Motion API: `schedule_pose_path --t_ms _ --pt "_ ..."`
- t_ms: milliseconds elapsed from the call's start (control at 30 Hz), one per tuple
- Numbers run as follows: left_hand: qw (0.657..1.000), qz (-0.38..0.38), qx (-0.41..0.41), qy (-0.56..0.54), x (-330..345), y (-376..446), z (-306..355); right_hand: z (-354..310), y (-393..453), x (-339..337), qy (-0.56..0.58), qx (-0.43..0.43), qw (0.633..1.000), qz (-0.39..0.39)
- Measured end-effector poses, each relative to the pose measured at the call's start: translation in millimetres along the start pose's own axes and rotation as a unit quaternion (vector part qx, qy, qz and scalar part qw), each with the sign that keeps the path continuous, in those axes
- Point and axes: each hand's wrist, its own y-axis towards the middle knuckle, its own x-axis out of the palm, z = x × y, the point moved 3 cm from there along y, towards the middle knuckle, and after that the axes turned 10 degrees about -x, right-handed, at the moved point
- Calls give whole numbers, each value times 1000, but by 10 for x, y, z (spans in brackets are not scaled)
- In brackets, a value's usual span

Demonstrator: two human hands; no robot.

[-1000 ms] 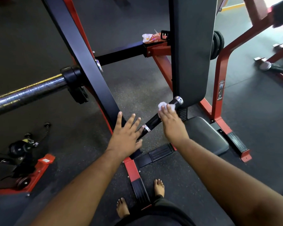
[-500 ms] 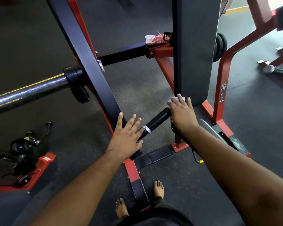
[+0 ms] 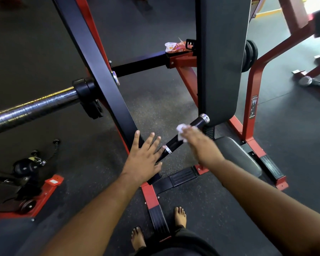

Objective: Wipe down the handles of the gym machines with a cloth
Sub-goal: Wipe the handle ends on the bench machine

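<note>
The right grip (image 3: 196, 140) holds the white cloth (image 3: 181, 131) bunched against the black handle (image 3: 185, 134), having slid back down from the capped far end, so the wiping stroke is repeating. Left of it, the left grip (image 3: 144, 159) lies flat and open-fingered, steadying the frame upright (image 3: 100, 78).

Dim indoor light – glare at the top right corner, wide-angle bending at edges, motion-blurred right hand (image 3: 196, 138).
</note>
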Motion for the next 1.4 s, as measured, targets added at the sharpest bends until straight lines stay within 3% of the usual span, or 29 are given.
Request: schedule_pose_path --t_ms 67,167,367,467,633,700,800,967,1133,1200,1267,1300,1333,1400 --pt "1000 2 -2 -2 -7 -2 -2 294 117 -167 -54 75 995 37" --pt "1000 5 0 5 -28 -20 3 403 294 -137 -124 91 988 -2" --pt "1000 4 -1 -3 -40 -16 2 -190 284 382 -98 21 995 -23" --pt "1000 2 1 -5 -24 -20 -5 -294 132 530 -69 12 997 -14" --pt "1000 -2 1 -16 -28 -16 -8 -379 -297 542 28 -78 996 -32" --pt "1000 -6 3 -11 -26 -16 -4 -285 -362 384 50 -51 997 11" --pt "1000 -2 1 -9 -26 -9 -1 15 -155 144 48 80 987 133" --pt "1000 -4 2 -18 -14 -5 -5 -74 81 491 -18 79 996 47" --pt "1000 -10 4 -16 -9 -12 -4 -444 -284 804 64 8 997 33" --pt "1000 -10 3 -11 -8 -7 -3 -557 -442 763 132 39 990 45" --pt "1000 -12 3 -6 -10 -6 -1 -511 -512 603 220 175 949 141" --pt "1000 -11 3 -6 -9 -9 2 -425 -516 519 259 265 902 220" --pt "1000 -9 2 -8 -8 -10 3 -305 -500 452 300 355 833 300" --pt "1000 -5 1 -12 -5 -10 -1 -43 -341 353 407 473 658 422"
